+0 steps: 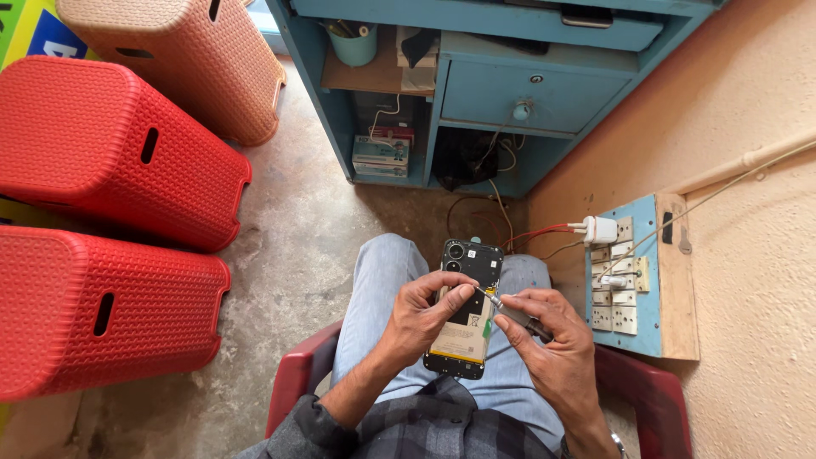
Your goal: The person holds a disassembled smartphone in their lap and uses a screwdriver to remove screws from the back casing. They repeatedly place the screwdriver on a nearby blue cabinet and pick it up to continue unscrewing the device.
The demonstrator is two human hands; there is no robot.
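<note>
Rough concrete floor [297, 246] is spreading below a person who is sitting in a red plastic chair [293, 378], knees in pale jeans pointing toward a blue wooden cabinet [510, 93]. Over the lap, the left hand [421, 316] is reaching in from the left, wrist bent, its grip wrapping the edge of an opened black phone [466, 310] with the thumb pressing across the exposed inside. That phone is hovering upright above the thighs, camera end away from the body, back cover off. On the other side, the right hand [544, 340] is curling inward, its grip pinching a thin screwdriver [501, 306] between thumb and forefingers; the metal tip is touching the phone's middle, just beside the left thumb. Left of the chair, two red woven-pattern stools [110, 153] and one pale orange stool [187, 59] are lying on their sides, well apart from the hands. At the right wall, a blue switchboard [633, 280] is carrying a white plug [599, 229], with red wires trailing toward the cabinet.
</note>
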